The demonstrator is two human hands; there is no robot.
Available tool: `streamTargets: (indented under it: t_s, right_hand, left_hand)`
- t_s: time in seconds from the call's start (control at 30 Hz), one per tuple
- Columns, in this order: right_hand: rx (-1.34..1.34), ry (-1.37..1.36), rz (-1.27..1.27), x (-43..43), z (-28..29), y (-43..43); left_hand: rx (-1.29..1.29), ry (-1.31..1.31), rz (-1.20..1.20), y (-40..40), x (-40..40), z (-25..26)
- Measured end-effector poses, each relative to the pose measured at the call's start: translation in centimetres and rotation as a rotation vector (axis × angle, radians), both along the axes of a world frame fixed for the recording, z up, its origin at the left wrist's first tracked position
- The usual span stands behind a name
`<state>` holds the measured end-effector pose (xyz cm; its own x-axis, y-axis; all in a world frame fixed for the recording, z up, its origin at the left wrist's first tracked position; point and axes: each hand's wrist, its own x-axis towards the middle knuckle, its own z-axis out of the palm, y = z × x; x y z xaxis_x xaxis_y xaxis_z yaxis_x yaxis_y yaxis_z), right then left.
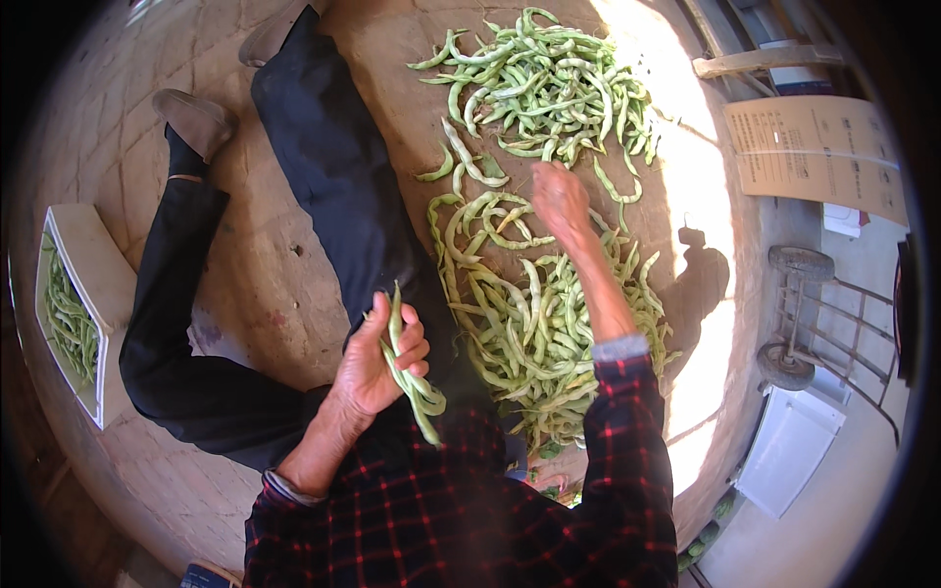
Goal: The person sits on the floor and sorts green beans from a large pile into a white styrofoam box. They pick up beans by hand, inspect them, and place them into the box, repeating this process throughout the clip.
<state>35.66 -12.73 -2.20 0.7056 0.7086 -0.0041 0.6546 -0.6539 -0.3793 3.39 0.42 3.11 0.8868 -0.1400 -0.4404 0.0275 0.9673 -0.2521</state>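
My left hand [382, 353] holds a few long green beans [419, 393] above my lap. One bean tip sticks up past the thumb, and the other ends hang below the palm. My right hand [560, 200] reaches to the near edge of the far pile of green beans [551, 88], its fingers curled. A bean shows just beyond its knuckles, but whether the fingers grip it is hidden. Under my right forearm, a second pile of paler, yellowish-green beans [537, 338] spreads beside my leg. Several loose beans [470, 154] lie between the piles.
At the left stands a white box [103, 257] with green beans inside. Along the right wall are a cardboard sheet [809, 154], a metal hand cart [786, 367], a white plastic container [790, 445] and several striped green melons [709, 532]. My outstretched legs [338, 162] flank the brick floor [257, 294].
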Motion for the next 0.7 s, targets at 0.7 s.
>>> streamTargets:
  t_s: [0.7]
  right_hand:
    - [0.565,0.901,-0.151,-12.6,8.3,-1.2]
  left_hand:
    - [0.306,0.128,-0.078,-2.0,-1.1,-1.7]
